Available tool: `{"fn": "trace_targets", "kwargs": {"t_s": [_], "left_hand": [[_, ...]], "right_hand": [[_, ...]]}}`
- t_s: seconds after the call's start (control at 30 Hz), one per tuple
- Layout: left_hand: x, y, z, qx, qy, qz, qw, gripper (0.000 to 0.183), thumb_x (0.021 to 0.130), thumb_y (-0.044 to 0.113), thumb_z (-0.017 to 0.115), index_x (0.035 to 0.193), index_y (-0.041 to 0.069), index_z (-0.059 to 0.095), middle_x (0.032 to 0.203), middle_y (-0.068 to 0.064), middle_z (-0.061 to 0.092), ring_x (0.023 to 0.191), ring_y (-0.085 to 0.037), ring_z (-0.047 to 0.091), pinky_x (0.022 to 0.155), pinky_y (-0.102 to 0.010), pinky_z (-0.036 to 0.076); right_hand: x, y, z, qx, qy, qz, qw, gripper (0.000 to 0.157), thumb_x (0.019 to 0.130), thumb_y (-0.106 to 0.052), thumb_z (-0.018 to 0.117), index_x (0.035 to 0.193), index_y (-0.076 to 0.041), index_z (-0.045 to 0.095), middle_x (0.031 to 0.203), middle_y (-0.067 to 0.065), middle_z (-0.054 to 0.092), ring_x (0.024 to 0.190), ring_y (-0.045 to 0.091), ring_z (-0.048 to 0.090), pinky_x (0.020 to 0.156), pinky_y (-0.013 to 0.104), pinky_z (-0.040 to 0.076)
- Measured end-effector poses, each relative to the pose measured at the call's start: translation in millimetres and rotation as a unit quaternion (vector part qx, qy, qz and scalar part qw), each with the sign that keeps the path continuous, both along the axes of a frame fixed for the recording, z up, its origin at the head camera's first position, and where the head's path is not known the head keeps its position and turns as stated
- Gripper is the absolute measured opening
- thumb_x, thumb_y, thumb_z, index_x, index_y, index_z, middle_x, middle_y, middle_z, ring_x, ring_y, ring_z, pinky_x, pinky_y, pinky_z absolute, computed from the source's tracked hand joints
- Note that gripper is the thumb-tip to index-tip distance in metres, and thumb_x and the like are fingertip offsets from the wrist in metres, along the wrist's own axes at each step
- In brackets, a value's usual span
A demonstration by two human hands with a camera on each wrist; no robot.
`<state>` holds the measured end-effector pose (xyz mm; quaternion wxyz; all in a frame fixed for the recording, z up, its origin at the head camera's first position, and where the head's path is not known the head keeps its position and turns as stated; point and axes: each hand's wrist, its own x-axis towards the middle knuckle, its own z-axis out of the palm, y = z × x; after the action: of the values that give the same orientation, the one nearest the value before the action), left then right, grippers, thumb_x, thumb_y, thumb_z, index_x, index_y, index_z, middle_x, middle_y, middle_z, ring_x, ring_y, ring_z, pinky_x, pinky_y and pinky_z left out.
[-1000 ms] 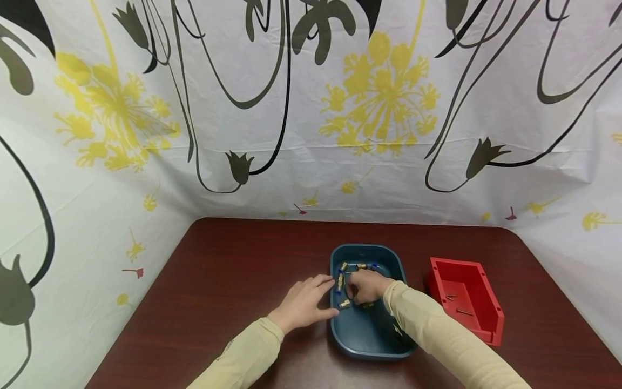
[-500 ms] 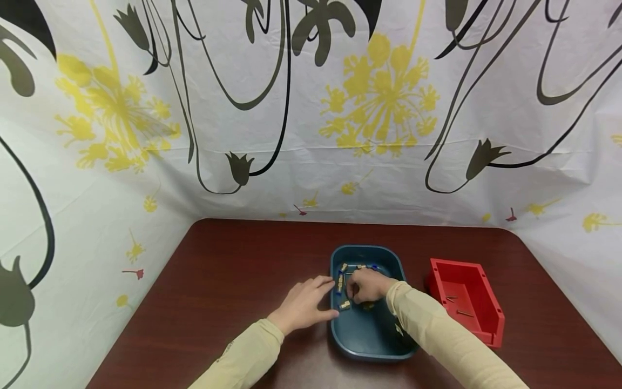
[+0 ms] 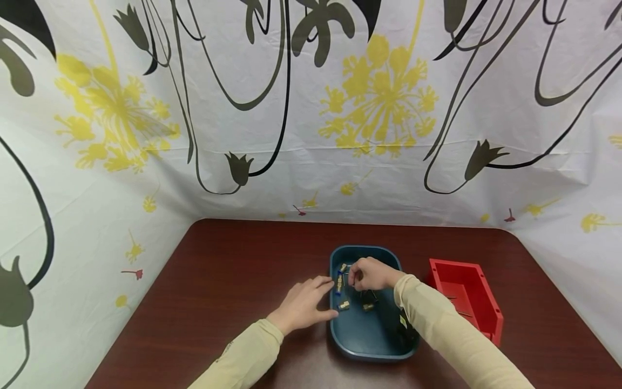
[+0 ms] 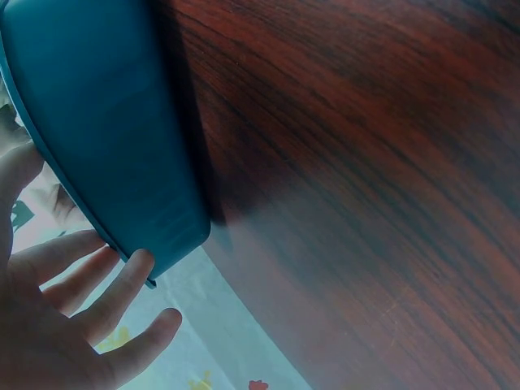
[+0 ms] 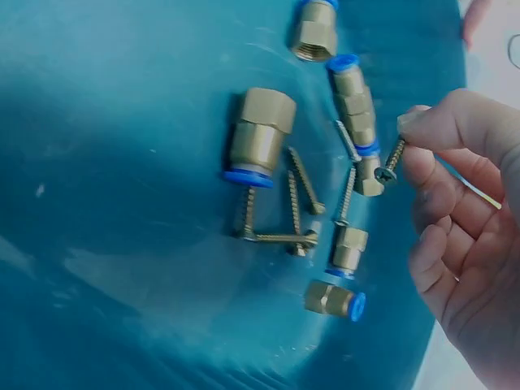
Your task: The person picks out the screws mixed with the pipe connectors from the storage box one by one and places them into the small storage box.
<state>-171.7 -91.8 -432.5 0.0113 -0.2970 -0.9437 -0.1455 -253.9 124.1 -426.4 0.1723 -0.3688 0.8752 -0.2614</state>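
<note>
Between thumb and forefinger, my right hand (image 3: 371,274) pinches a screw (image 5: 394,158), its head pointing down in the right wrist view. That hand is over the far half of a blue tray (image 3: 366,343). Inside lie several brass fittings with blue collars, among them a large fitting (image 5: 262,134) and a smaller fitting (image 5: 349,248). Loose screws lie among them, such as a brass-coloured screw (image 5: 305,180) and a silvery screw (image 5: 348,195). My left hand (image 3: 303,305) is at the tray's left side, fingers spread and fingertips touching the rim, as the left wrist view shows.
A red bin (image 3: 492,302) stands right of the tray, partly hidden behind the right sleeve (image 3: 447,329); a few screws lie in it. The dark brown table (image 3: 243,270) carries both containers. Patterned cloth (image 3: 311,135) hangs behind and at the sides.
My right hand has risen slightly from among the fittings and moved a little away from me, with the forearm shifting right. The left hand stays at the rim.
</note>
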Motion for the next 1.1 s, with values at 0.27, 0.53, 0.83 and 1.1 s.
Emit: {"fn": "trace_targets", "kwargs": {"t_s": [0.27,0.53,0.83,1.1], "left_hand": [[-0.5,0.8,-2.0,0.001,0.003,0.002,1.0,0.064,0.078,0.049,0.06,0.128,0.01,0.048,0.126,-0.003,0.045,0.109,-0.018,0.046,0.083,-0.04,0.04],[0.3,1.0,0.4,0.001,0.0,0.003,1.0,0.065,0.078,0.049,0.06,0.128,0.009,0.048,0.126,-0.004,0.045,0.109,-0.018,0.046,0.083,-0.04,0.04],[-0.4,1.9,-0.3,0.001,-0.004,0.006,1.0,0.065,0.078,0.049,0.06,0.128,0.009,0.048,0.126,-0.004,0.045,0.109,-0.018,0.046,0.084,-0.04,0.039],[-0.4,2.0,-0.2,0.0,-0.009,0.007,0.9999,0.065,0.078,0.049,0.06,0.128,0.009,0.048,0.127,-0.004,0.045,0.11,-0.018,0.045,0.084,-0.041,0.039]], "right_hand": [[-2.7,5.1,7.2,-0.019,0.012,0.004,1.0,0.014,0.077,0.003,0.055,0.085,-0.004,0.064,0.075,-0.004,0.057,0.06,0.011,0.05,0.058,0.028,0.044],[-5.5,10.5,13.7,-0.014,0.04,-0.001,0.999,0.016,0.077,0.0,0.054,0.083,-0.011,0.063,0.074,-0.009,0.055,0.059,0.008,0.047,0.059,0.027,0.043],[-6.5,19.3,24.4,-0.026,0.035,-0.004,0.999,0.015,0.077,-0.003,0.058,0.081,-0.016,0.063,0.075,-0.005,0.057,0.063,0.009,0.05,0.059,0.026,0.045],[-4.8,28.4,33.8,-0.02,0.034,-0.004,0.999,0.017,0.079,-0.002,0.056,0.083,-0.017,0.062,0.08,-0.004,0.059,0.064,0.009,0.051,0.06,0.027,0.044]]}}
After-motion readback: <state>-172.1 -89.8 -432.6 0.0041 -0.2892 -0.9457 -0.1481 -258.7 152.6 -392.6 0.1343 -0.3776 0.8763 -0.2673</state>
